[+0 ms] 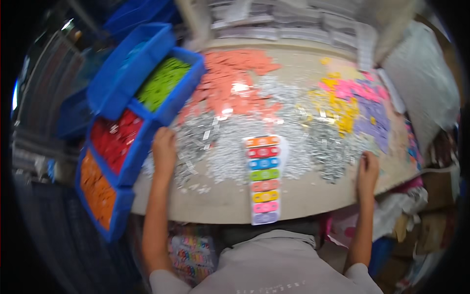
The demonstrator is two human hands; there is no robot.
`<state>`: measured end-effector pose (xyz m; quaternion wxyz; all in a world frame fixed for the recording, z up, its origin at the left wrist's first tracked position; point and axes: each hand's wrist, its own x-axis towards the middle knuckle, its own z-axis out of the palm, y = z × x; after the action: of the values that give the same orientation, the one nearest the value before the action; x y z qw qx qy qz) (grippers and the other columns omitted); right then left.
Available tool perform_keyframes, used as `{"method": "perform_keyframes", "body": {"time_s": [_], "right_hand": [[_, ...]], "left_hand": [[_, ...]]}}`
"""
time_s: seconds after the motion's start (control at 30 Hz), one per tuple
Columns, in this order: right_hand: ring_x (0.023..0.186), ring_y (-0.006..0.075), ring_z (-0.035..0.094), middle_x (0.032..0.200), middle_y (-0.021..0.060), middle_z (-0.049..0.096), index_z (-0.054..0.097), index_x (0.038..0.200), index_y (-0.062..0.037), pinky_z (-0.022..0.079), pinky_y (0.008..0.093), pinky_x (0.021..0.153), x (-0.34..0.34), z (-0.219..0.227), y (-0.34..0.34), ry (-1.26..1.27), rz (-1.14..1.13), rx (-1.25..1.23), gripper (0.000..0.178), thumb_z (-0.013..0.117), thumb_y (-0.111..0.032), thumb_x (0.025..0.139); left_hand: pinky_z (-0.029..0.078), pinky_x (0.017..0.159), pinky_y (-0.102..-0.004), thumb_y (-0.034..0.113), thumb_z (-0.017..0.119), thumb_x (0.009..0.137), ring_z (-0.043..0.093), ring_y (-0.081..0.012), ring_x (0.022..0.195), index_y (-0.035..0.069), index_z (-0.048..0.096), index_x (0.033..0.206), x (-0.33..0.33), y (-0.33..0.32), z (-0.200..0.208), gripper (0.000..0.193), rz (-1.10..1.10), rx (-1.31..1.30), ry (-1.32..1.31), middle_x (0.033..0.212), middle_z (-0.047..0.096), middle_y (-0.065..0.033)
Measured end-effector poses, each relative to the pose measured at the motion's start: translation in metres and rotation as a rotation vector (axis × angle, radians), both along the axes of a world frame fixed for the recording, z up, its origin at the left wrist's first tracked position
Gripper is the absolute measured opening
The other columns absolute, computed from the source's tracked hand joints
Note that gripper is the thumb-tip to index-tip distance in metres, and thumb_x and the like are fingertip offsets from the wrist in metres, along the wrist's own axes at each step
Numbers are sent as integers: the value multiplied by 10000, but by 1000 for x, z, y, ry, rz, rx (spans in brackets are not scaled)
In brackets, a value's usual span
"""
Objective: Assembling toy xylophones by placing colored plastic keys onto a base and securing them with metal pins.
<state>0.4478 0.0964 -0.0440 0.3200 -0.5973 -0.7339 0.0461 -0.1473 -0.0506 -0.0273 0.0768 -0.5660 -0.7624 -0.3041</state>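
Observation:
A white strip (265,180) with a column of coloured rows lies on the table before me, its lower end at the front edge. My left hand (164,145), its fingers curled, is beside the wall of the blue bins (128,169) and the dark grey pieces (192,139). On the other side, my right hand (367,172) is closed near the silver-grey pieces (329,156). Whatever either hand may hold is hidden or too small to name. White pieces (227,157) spread around the strip.
The bins hold green (164,83), red (115,139) and orange pieces (97,191). Coral pieces (225,81) cover the table's far part. Yellow (346,112), pink (356,89) and purple pieces (372,125) lie at right. A whitish plastic bag (421,73) stands beyond them.

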Motion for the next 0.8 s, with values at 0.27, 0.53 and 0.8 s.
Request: {"method": "perform_keyframes", "body": {"time_s": [0.27, 0.53, 0.8], "right_hand": [[842, 248, 606, 916, 137, 637, 582, 1023, 14, 486, 351, 782, -16, 16, 3, -2, 6, -96, 95, 579, -77, 994], [602, 24, 361, 673, -69, 411, 552, 977, -55, 261, 245, 527, -73, 40, -33, 497, 20, -204, 89, 558, -126, 1029], [597, -4, 415, 667, -98, 469, 572, 980, -72, 292, 194, 524, -172, 63, -72, 751, 452, -838, 71, 609, -133, 986]], "left_hand": [[492, 775, -398, 18, 719, 810, 628, -312, 858, -29, 673, 861, 10, -29, 7, 83, 84, -45, -291, 870, 617, -140], [483, 688, -329, 57, 690, 887, 631, -221, 741, -18, 670, 896, 22, -36, 33, 78, 224, 6, -288, 835, 669, -119], [445, 616, -261, 59, 714, 873, 564, -88, 659, -30, 718, 947, 22, -41, 29, 116, 227, -60, -424, 755, 680, -39]]}}
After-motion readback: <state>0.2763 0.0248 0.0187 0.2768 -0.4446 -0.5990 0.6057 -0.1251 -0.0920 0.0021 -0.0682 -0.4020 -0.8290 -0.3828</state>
